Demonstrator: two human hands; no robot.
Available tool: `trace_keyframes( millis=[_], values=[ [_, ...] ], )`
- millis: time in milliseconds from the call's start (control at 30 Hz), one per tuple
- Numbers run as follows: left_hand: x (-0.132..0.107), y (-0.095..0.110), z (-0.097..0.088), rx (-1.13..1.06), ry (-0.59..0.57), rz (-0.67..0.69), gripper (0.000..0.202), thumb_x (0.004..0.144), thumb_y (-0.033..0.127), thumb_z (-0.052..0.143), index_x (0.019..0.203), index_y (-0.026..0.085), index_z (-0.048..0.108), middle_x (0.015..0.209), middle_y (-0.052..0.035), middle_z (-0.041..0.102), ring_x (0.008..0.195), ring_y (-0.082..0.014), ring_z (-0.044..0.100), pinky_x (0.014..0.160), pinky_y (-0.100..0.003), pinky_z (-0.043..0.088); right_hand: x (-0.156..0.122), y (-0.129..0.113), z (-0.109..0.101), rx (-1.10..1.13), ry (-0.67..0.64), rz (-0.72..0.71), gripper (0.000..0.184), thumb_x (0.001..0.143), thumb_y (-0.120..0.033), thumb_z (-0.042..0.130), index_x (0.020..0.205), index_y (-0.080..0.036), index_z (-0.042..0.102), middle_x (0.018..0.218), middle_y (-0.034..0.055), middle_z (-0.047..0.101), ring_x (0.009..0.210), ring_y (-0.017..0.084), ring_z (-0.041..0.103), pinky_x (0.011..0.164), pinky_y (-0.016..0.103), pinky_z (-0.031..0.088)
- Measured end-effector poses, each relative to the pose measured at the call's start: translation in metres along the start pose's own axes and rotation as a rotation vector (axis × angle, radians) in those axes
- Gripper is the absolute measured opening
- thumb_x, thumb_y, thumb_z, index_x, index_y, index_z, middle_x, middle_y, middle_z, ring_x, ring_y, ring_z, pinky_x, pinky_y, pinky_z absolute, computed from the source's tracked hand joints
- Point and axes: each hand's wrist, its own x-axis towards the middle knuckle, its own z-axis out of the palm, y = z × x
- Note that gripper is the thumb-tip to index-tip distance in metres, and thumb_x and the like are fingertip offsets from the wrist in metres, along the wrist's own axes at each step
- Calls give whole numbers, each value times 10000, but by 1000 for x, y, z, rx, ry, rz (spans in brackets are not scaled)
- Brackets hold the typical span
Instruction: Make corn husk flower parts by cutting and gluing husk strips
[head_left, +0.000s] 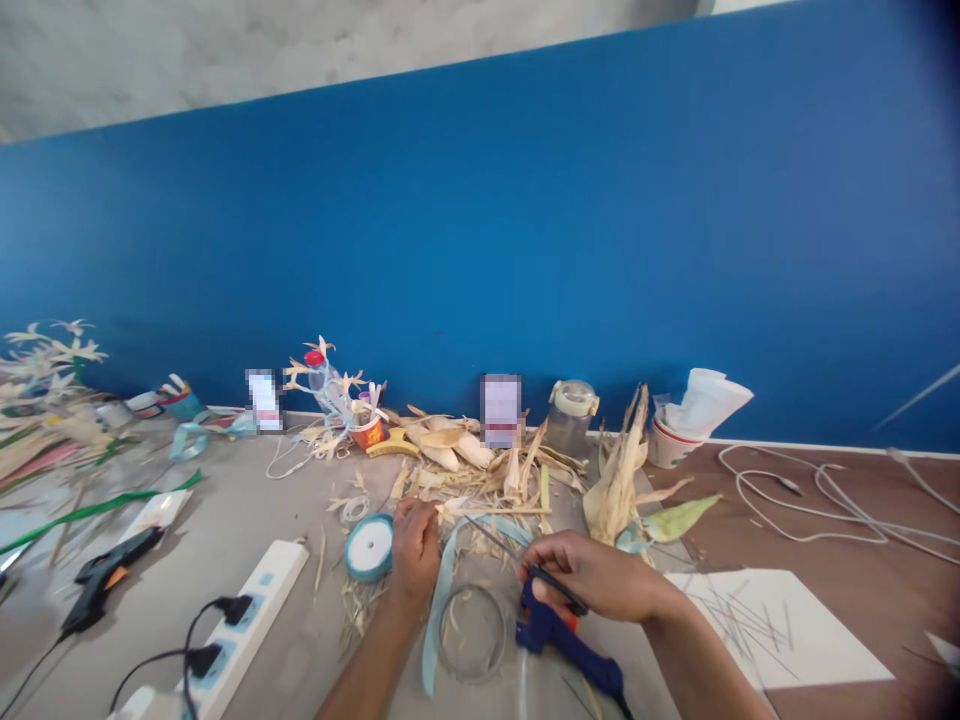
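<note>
My left hand point(415, 548) rests on the table with its fingertips pinched on a small pale piece of husk point(442, 508). It lies right beside a light blue ribbon spool point(370, 547). My right hand point(596, 578) is closed around a thin dark stick point(495, 538) that points toward the left hand. Just under that hand lies a blue glue gun point(562, 640) with an orange trigger. Between my forearms sit a clear round ring point(471, 632) and a loose light blue ribbon strip point(436, 610).
Dry corn husks point(487, 465) pile up behind my hands. A white power strip point(251, 615) and a black glue gun point(105, 580) lie left. A jar point(571, 415), a paper cup point(671, 442), white cables point(825, 500) and a white sheet point(772, 625) lie right, before a blue wall point(525, 230).
</note>
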Motion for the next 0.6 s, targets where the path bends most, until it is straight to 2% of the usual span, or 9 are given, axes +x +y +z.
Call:
trace_keyframes(
  millis=[233, 600],
  values=[
    [1, 4, 0, -19, 2, -11, 201, 847, 138, 456, 893, 203, 641, 720, -21, 621, 790, -201, 564, 821, -380, 469, 3, 6, 2, 13, 12, -18, 97, 754, -247, 538, 751, -158, 576, 495, -63, 506, 464, 70, 416, 475, 174, 308],
    [1, 3, 1, -56, -4, -15, 196, 854, 159, 472, 864, 203, 662, 731, -31, 639, 788, -201, 568, 824, -392, 479, 2, 5, 1, 14, 18, -18, 108, 770, -258, 548, 743, -156, 569, 492, -60, 490, 462, 65, 386, 468, 177, 293]
  ],
)
